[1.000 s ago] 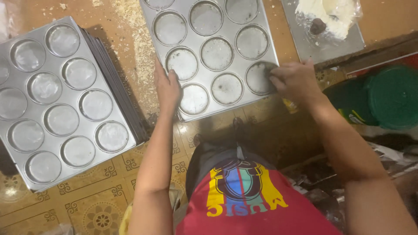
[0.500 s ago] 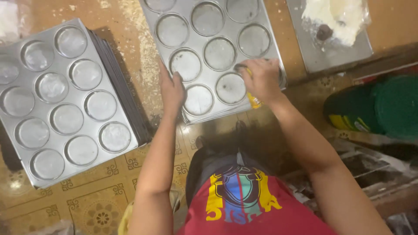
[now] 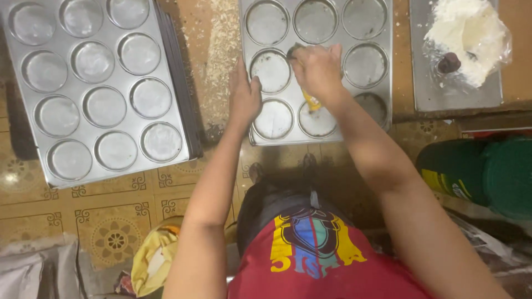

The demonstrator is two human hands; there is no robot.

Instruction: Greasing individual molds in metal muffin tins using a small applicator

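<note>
A metal muffin tray [image 3: 339,40] with round cups lies on the floor in front of me. My left hand [image 3: 244,95] grips its left edge, thumb at the rim of a cup. Over the middle cup, my right hand [image 3: 317,69] is closed on a small yellow pad [image 3: 312,102], whose end sticks out below my palm. The cups look smeared and dull. My knees and red shirt fill the bottom of the view.
A stack of similar muffin trays [image 3: 77,88] lies to the left. At the top right a flat metal tray [image 3: 428,94] carries a plastic bag of white paste [image 3: 463,27]. A green container [image 3: 471,171] lies at the right, and a yellow cloth [image 3: 152,254] near my left knee.
My right hand has slid from the tray's lower right cup leftward and up to the middle cup. My left hand stays on the tray's left edge.
</note>
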